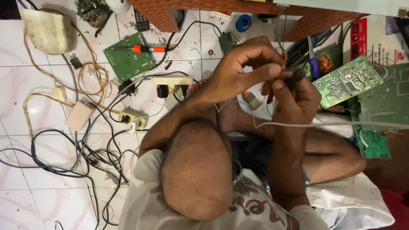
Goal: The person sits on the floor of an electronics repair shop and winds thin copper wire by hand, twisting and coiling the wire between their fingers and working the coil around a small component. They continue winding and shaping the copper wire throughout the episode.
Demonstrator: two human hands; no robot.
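A white tiled floor is seen, strewn with parts. A green rectangular circuit board lies towards its far edge, with an orange-handled soldering iron resting across it. A second green circuit board lies at the right side. A cream plastic power strip sits near the middle of the floor.

The left hand is closed, with thumb and fingers pinched on a bundle of thin wires. The right hand is clenched around a dark-handled tool, held just beside the wires, above the floor.
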